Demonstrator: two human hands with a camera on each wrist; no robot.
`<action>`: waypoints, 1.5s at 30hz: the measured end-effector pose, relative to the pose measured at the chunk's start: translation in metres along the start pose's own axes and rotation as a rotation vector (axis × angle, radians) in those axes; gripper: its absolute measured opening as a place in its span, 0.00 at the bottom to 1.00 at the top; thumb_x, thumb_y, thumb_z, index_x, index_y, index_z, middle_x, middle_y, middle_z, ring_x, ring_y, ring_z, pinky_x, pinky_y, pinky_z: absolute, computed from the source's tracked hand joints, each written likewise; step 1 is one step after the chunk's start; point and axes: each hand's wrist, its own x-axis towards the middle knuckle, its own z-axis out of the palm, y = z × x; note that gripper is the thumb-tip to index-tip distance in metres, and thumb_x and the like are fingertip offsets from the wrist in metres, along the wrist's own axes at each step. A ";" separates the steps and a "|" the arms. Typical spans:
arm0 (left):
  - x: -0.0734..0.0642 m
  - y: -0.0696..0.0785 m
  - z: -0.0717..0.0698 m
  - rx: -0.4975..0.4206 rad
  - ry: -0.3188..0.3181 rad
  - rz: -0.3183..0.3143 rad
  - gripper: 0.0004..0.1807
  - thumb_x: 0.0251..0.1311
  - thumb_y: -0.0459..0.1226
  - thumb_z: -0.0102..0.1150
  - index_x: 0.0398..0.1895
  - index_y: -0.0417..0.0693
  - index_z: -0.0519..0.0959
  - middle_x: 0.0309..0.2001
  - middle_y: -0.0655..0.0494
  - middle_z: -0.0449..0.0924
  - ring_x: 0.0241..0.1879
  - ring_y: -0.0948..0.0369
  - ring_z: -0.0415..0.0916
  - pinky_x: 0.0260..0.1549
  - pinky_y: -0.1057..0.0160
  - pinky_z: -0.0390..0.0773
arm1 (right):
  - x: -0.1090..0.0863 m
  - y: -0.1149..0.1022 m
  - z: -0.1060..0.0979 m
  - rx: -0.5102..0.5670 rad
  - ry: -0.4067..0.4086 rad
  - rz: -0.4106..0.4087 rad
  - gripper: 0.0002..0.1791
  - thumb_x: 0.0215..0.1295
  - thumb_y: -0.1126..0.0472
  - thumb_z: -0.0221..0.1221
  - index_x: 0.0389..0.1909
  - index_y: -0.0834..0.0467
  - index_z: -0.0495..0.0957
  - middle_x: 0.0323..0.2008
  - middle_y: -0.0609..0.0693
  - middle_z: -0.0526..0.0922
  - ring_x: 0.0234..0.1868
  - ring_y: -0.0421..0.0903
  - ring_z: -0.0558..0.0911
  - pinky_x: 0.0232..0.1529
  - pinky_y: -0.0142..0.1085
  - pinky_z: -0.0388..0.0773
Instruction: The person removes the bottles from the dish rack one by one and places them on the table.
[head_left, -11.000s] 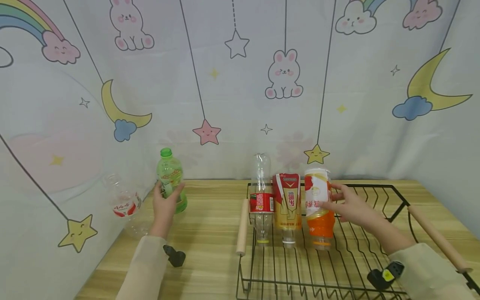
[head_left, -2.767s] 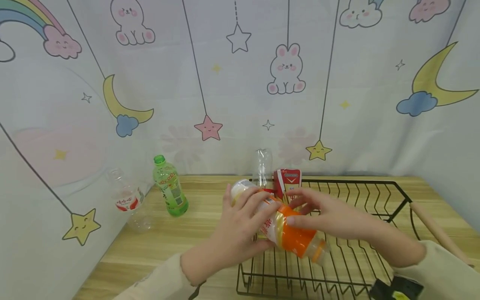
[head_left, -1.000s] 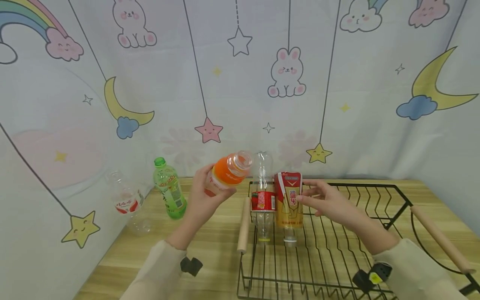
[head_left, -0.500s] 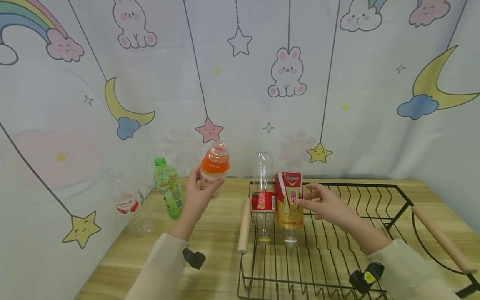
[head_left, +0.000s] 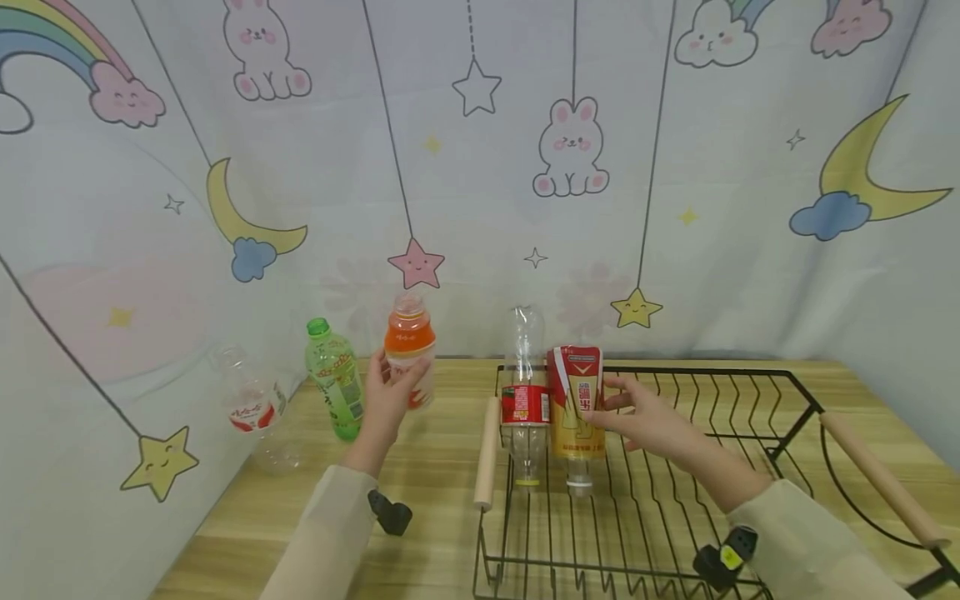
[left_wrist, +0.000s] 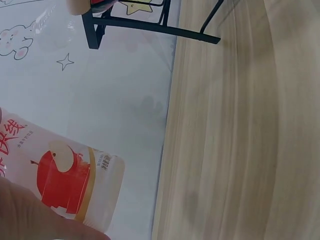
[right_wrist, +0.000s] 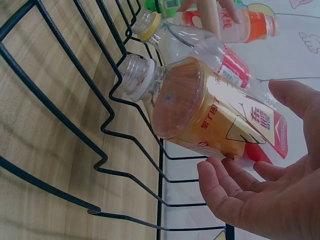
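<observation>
In the head view, my left hand (head_left: 387,408) grips a drink bottle with an orange-and-white label (head_left: 410,342). It stands mouth up, left of the rack. The left wrist view shows the red apple on this bottle's label (left_wrist: 65,175) and a gap between its base and the tabletop. My right hand (head_left: 651,423) is beside a red-and-gold bottle (head_left: 576,400) that leans neck down in the black wire rack (head_left: 637,533). In the right wrist view its fingers are loosely bent near the bottle's side, thumb apart; contact is unclear.
A clear bottle with a red label (head_left: 527,404) leans neck down at the rack's left end. Left of my left hand stand a green bottle (head_left: 333,375) and a clear bottle with a red-white label (head_left: 251,408). The rack has wooden handles (head_left: 487,454). A patterned curtain (head_left: 480,183) hangs behind.
The orange-and-white bottle has left the rack, been turned mouth up with both hands, and moved left and down beside the green bottle. My right hand has moved to the red-and-gold bottle.
</observation>
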 end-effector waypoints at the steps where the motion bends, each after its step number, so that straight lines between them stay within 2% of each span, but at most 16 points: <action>1: 0.001 -0.001 0.000 -0.007 0.004 -0.008 0.40 0.59 0.44 0.65 0.70 0.46 0.56 0.64 0.44 0.62 0.63 0.48 0.59 0.64 0.44 0.61 | 0.000 0.000 0.000 0.002 -0.001 0.002 0.48 0.60 0.42 0.63 0.72 0.62 0.52 0.59 0.66 0.71 0.54 0.60 0.77 0.39 0.48 0.81; 7: 0.003 -0.009 -0.003 -0.011 0.020 -0.048 0.41 0.60 0.46 0.64 0.71 0.46 0.54 0.67 0.43 0.59 0.65 0.47 0.58 0.64 0.43 0.61 | 0.000 0.001 0.002 0.002 -0.014 0.009 0.50 0.60 0.42 0.63 0.72 0.63 0.49 0.59 0.68 0.70 0.52 0.59 0.77 0.38 0.46 0.82; 11: 0.006 -0.016 -0.003 -0.023 0.022 -0.049 0.40 0.60 0.46 0.64 0.70 0.46 0.54 0.66 0.44 0.60 0.64 0.48 0.59 0.64 0.44 0.61 | 0.001 0.002 0.004 -0.008 -0.009 0.015 0.51 0.60 0.42 0.63 0.73 0.62 0.48 0.59 0.68 0.70 0.51 0.58 0.78 0.37 0.45 0.81; 15: 0.008 -0.024 -0.005 -0.023 0.028 -0.056 0.43 0.60 0.46 0.64 0.72 0.45 0.52 0.66 0.41 0.59 0.65 0.47 0.58 0.66 0.44 0.59 | 0.003 0.005 0.007 -0.011 -0.002 0.022 0.53 0.58 0.42 0.65 0.73 0.63 0.47 0.58 0.67 0.71 0.50 0.56 0.77 0.35 0.43 0.80; 28: 0.009 -0.041 -0.006 0.053 0.020 -0.138 0.50 0.58 0.53 0.63 0.75 0.45 0.46 0.70 0.40 0.54 0.69 0.45 0.54 0.67 0.43 0.56 | 0.005 0.008 0.012 -0.013 -0.013 0.043 0.54 0.57 0.43 0.66 0.73 0.64 0.47 0.54 0.65 0.72 0.48 0.55 0.78 0.36 0.46 0.81; 45: 0.005 -0.052 -0.004 0.023 0.025 -0.128 0.46 0.62 0.48 0.62 0.73 0.42 0.46 0.69 0.38 0.54 0.67 0.44 0.55 0.67 0.43 0.57 | 0.009 0.012 0.016 -0.001 -0.046 0.023 0.54 0.58 0.45 0.66 0.72 0.65 0.44 0.56 0.69 0.71 0.50 0.58 0.77 0.35 0.47 0.80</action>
